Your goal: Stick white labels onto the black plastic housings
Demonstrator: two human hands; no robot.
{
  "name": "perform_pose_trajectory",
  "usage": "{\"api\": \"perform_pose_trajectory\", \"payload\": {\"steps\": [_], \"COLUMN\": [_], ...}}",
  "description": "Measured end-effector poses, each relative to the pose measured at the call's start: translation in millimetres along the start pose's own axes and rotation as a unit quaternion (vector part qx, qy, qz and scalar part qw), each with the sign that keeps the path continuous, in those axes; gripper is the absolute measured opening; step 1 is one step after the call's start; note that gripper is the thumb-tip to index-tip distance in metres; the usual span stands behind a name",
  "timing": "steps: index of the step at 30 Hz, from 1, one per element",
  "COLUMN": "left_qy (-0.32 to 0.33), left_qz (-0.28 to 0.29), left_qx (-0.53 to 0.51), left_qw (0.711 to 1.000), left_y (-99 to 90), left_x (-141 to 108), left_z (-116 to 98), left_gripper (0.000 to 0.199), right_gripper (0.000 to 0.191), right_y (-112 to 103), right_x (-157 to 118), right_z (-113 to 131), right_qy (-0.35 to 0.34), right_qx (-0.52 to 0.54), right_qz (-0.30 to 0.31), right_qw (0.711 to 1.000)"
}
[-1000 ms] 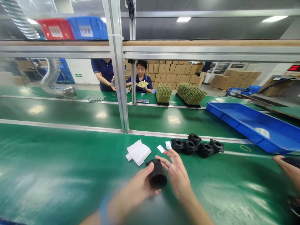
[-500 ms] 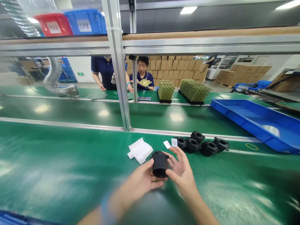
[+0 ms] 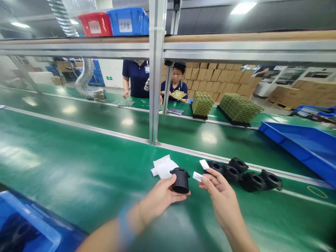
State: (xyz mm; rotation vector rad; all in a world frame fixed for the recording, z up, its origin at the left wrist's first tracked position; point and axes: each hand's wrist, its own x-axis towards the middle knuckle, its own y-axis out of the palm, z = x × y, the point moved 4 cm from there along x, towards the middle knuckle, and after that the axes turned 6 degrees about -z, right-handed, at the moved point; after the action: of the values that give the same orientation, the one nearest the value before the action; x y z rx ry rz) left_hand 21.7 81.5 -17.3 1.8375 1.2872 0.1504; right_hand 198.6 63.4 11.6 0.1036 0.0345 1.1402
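My left hand [image 3: 164,194] is closed around a black plastic cylindrical part [image 3: 180,181], thumb near its rim and fingers beneath it. Two small white labels are at my right hand [image 3: 217,189]: one label [image 3: 197,176] is pinched between thumb and finger, while a second label [image 3: 204,164] sticks to a fingertip. A gap separates the right hand from the black part. Behind the left hand lies a sheet of white paper [image 3: 164,166] on the green work surface. Several more black parts [image 3: 252,181] stand beyond the right hand.
A blue tray [image 3: 296,150] sits at the right, near a yellow ring [image 3: 317,191]. At lower left is a blue bin [image 3: 31,220] with dark parts inside. A metal post [image 3: 154,87] rises in front. Two people [image 3: 136,78] work across the line beside stacked yellow-green pieces [image 3: 202,104].
My right hand has moved away from the black part, and a label is now between its thumb and finger. My left hand still holds the part. The view has swung left.
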Motion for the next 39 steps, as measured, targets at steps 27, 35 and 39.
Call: {"api": "perform_pose_trajectory", "payload": {"steps": [27,35,39], "left_qy": [0.082,0.094,0.104], "left_qz": [0.039,0.05,0.042], "left_qx": [0.098,0.15,0.169], "left_qw": [0.991,0.983,0.979], "left_y": [3.5,-2.5,-5.8], "left_x": [-10,-11,-11], "left_z": [12,13,14], "left_gripper": [0.051,0.049,0.05], "right_gripper": [0.037,0.037,0.038], "right_y": [17,17,17], "right_x": [-43,-42,-42], "right_z": [-16,-20,-19], "right_qy": [0.061,0.058,0.059], "right_qx": [0.046,0.034,0.033], "right_qz": [0.103,0.116,0.113], "right_qw": [0.992,0.991,0.991]}}
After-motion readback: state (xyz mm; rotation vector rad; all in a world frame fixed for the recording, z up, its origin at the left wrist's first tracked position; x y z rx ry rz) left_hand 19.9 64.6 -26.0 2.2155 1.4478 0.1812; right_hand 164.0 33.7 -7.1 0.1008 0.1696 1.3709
